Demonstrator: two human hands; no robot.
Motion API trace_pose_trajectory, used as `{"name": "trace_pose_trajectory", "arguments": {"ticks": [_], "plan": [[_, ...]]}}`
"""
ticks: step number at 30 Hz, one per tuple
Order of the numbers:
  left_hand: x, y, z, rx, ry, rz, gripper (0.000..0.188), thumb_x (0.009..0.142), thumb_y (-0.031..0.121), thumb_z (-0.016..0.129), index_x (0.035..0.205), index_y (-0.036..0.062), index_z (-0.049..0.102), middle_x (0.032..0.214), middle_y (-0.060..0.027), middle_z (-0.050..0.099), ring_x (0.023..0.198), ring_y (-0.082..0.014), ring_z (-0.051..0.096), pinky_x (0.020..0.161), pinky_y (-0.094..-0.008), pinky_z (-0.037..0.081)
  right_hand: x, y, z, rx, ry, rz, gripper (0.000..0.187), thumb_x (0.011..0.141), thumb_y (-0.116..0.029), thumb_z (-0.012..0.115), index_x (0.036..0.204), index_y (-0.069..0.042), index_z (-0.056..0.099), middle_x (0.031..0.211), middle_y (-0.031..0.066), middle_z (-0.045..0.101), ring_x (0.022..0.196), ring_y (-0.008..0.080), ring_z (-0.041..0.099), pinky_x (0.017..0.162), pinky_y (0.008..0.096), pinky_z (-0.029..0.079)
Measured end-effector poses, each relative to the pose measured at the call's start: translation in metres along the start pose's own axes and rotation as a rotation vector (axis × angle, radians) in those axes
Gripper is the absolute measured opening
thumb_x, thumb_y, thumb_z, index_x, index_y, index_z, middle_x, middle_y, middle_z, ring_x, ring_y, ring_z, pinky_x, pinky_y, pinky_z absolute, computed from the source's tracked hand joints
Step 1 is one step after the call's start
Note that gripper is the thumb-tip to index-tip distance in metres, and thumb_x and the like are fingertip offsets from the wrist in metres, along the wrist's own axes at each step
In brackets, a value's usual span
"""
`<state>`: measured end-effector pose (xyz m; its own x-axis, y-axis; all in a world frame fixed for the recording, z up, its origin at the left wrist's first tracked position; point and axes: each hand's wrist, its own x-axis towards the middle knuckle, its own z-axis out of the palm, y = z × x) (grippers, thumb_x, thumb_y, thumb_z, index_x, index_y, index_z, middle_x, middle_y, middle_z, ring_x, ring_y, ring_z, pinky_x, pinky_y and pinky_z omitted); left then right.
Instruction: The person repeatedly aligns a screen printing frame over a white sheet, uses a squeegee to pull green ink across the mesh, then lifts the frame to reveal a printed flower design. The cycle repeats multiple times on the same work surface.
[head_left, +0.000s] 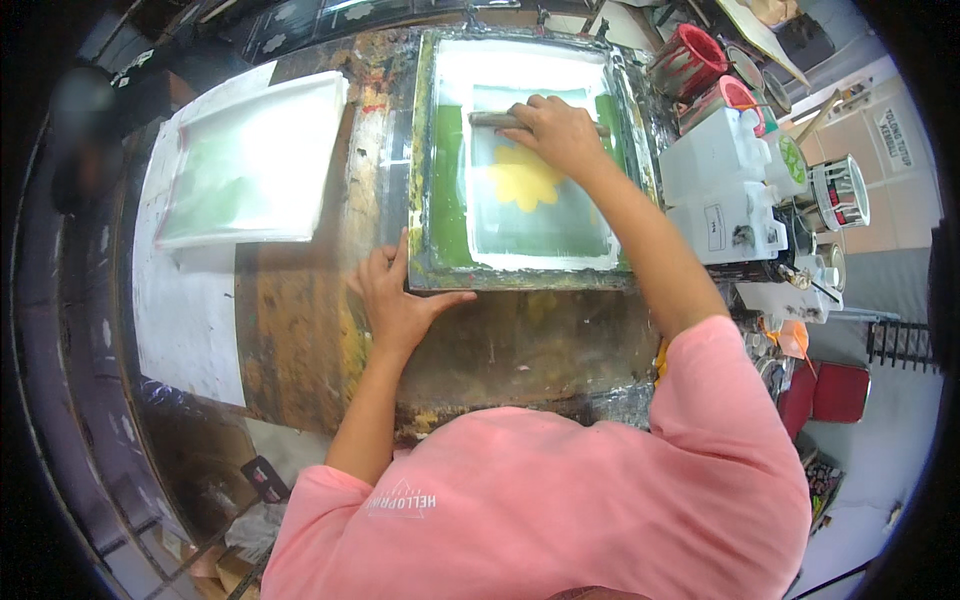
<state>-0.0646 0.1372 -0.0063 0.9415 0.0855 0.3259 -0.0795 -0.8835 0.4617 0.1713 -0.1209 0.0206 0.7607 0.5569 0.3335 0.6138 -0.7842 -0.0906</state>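
My right hand (560, 138) is closed around the handle of a squeegee (490, 120), which stands across the upper part of a printing screen (520, 280). White ink (525, 62) covers the mesh at the far end, with white streaks along the sides of the window. Green coating borders that window, and a yellow flower shape (525, 182) shows through it below the squeegee. At the screen's near left corner rests my left hand (392, 300), its thumb stretched along the near edge and its fingers spread by the left side. The squeegee's blade is hidden.
A stack of clear-looking sheets (262, 165) lies on white paper (188, 330) at the left of the stained wooden table (285, 320). Close along the right side stand translucent plastic jugs (715, 155), a red paint-smeared bucket (690, 60) and a white stained bucket (842, 190).
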Motion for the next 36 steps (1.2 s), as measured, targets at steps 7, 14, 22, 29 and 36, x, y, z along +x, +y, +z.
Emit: {"name": "trace_pose_trajectory", "arguments": {"ticks": [7,14,22,29,36], "plan": [[0.0,-0.003,0.003,-0.139,0.039,-0.013,0.124,0.051,0.072,0.092,0.149,0.0042,0.058,0.093,-0.0059,0.062,0.098,-0.0256,0.054,0.096,-0.0412,0.035,0.084,0.046,-0.038,0.135,-0.266,0.026,0.06,0.099,-0.067,0.057,0.102,-0.009,0.073,0.085,0.0176,0.071,0.087,0.0394,0.069,0.077,0.0487,0.053],[-0.001,-0.006,0.004,-0.145,0.056,0.037,0.122,0.058,0.072,0.089,0.152,0.0013,0.054,0.087,-0.0079,0.063,0.087,-0.0257,0.052,0.089,-0.0406,0.04,0.066,0.056,0.01,0.005,0.007,-0.012,0.052,0.1,-0.063,0.056,0.106,-0.014,0.072,0.094,0.0108,0.071,0.091,0.034,0.071,0.075,0.0492,0.056],[-0.005,-0.008,0.009,-0.146,0.115,0.051,0.117,0.062,0.07,0.089,0.15,0.001,0.055,0.086,-0.0082,0.061,0.087,-0.0266,0.05,0.088,-0.0411,0.041,-0.048,-0.048,-0.049,-0.031,-0.157,0.078,0.041,0.099,-0.053,0.063,0.104,-0.013,0.066,0.095,0.0105,0.068,0.09,0.0338,0.07,0.071,0.0495,0.057],[0.002,0.011,-0.005,-0.236,0.022,-0.063,0.105,0.066,0.055,0.096,0.147,-0.0006,0.058,0.112,-0.0177,0.073,0.11,-0.0329,0.059,0.099,-0.0443,0.045,-0.116,-0.11,-0.112,0.086,-0.147,0.076,0.04,0.098,-0.043,0.066,0.102,-0.004,0.058,0.094,0.0139,0.064,0.094,0.0355,0.065,0.074,0.0486,0.056],[0.046,0.061,-0.033,-1.003,0.277,-0.121,0.097,0.086,0.031,0.091,0.155,-0.0109,0.038,0.134,-0.0178,0.063,0.119,-0.0259,0.06,0.101,-0.0377,0.047,-0.084,-0.121,-0.163,-0.169,0.323,-0.006,0.028,0.094,-0.034,0.07,0.098,-0.007,0.066,0.091,0.0105,0.064,0.093,0.0314,0.063,0.09,0.0479,0.043]]}}
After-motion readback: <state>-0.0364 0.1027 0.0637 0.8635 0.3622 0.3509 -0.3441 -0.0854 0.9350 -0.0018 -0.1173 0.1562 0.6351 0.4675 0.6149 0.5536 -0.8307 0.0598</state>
